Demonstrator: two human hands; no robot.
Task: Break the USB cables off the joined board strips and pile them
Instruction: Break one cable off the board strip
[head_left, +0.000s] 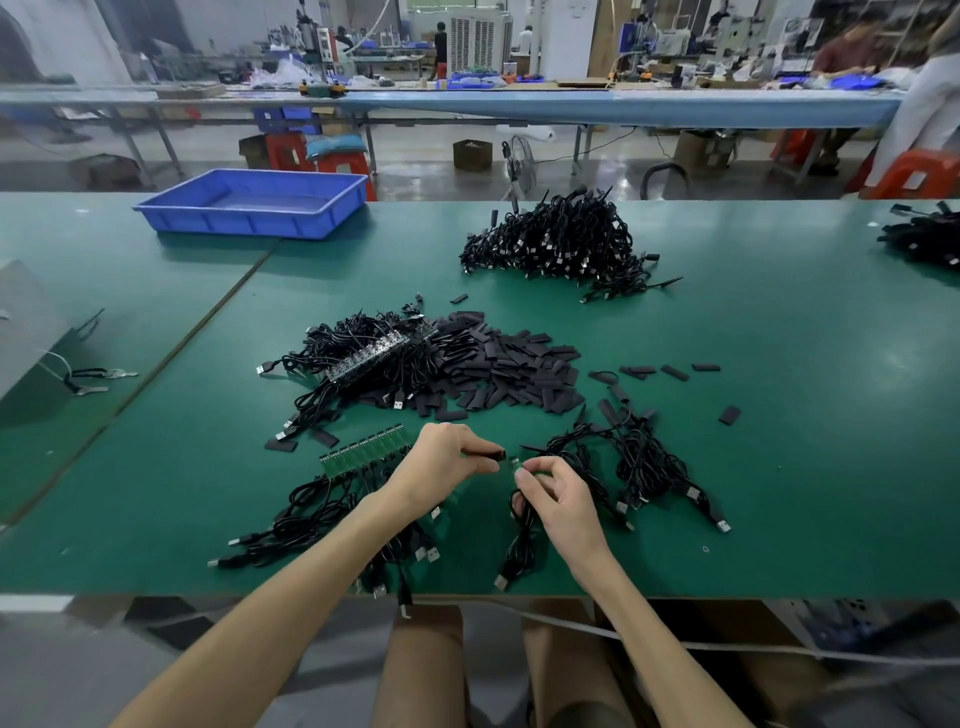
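Fingers (525, 479) of the right hand (561, 501) pinch the board end of a USB cable (521, 543) and the left hand (441, 462) a black piece (493, 455), just right of the joined board strip (363, 451), probably to part them.

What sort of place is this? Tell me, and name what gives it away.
Most likely an electronics assembly workshop: a long green workbench carries piles of black USB cables and a strip of joined green circuit boards, with more benches and machines behind.
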